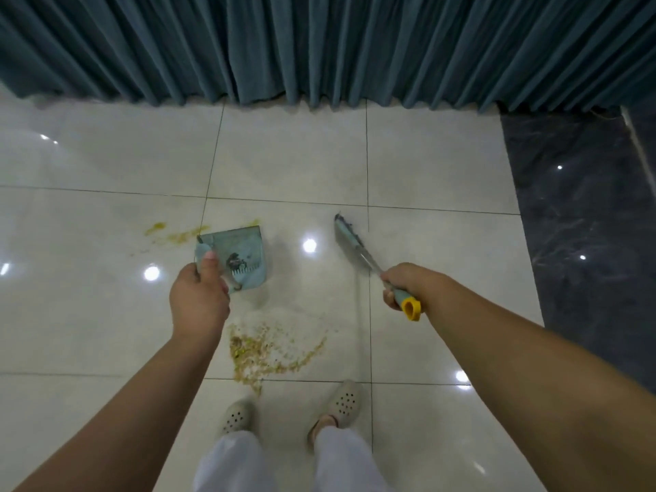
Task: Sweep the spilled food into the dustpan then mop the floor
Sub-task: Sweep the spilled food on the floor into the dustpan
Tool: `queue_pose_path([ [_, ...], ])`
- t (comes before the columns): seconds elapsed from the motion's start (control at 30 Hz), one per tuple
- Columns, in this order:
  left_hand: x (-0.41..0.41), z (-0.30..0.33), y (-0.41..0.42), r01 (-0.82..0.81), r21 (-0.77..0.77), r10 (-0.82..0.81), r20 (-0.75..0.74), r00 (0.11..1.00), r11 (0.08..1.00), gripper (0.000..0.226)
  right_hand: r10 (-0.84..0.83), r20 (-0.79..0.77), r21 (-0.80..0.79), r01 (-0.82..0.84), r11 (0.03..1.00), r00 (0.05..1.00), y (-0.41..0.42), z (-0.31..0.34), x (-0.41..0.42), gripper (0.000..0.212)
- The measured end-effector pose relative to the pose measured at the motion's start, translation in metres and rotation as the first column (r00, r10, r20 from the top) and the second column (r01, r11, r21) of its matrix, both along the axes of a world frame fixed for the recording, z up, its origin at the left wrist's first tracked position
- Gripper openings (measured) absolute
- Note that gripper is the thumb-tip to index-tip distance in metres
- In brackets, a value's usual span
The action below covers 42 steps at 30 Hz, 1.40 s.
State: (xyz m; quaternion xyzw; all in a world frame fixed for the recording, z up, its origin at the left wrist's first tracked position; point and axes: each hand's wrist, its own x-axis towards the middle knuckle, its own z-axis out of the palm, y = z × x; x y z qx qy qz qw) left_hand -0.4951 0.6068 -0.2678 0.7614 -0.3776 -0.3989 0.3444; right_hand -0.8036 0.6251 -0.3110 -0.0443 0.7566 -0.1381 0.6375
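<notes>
The left hand [198, 300] pinches the dustpan [236, 257] tilted, ready to receive; the right hand [408, 284], fingers curled, grips the brush [351, 243] above the spilled food [262, 353].

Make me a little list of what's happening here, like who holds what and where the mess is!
left hand: grips the blue dustpan by its handle
right hand: grips the brush by its handle, bristle end held out ahead
big spill: yellowish crumbs on the white tile floor, just in front of the shoes
small spill: yellow smear left of the dustpan
background: teal curtain reaching down to the floor
mop: not in view
</notes>
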Motion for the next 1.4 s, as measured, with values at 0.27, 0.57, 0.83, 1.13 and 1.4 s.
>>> queue_pose_path([
  [0.27, 0.061, -0.003, -0.012, 0.07, -0.014, -0.071, -0.024, 0.997, 0.997, 0.046, 0.194, -0.006, 0.207, -0.188, 0.96, 0.981, 0.046, -0.002, 0.099, 0.021],
  [0.57, 0.128, 0.008, -0.016, 0.224, -0.088, -0.229, -0.051, 0.972, 0.971, 0.052, 0.265, -0.001, 0.147, -0.262, 0.954, 0.964, 0.106, 0.006, 0.217, 0.019],
  [0.83, 0.149, 0.019, 0.001, 0.315, -0.09, -0.325, -0.124, 0.938, 0.945, 0.044, 0.179, 0.034, 0.165, -0.183, 0.969, 0.983, 0.154, 0.029, 0.275, 0.023],
  [1.13, 0.154, 0.031, 0.005, 0.356, -0.115, -0.369, -0.125, 0.921, 0.927, 0.047, -0.11, -0.01, 0.179, 0.11, 0.978, 0.994, 0.169, 0.055, 0.264, 0.012],
  [1.4, 0.151, 0.012, -0.001, 0.355, -0.064, -0.36, -0.147, 0.921, 0.933, 0.044, -0.142, -0.128, 0.059, 0.15, 0.987, 0.981, 0.116, 0.026, 0.216, 0.013],
])
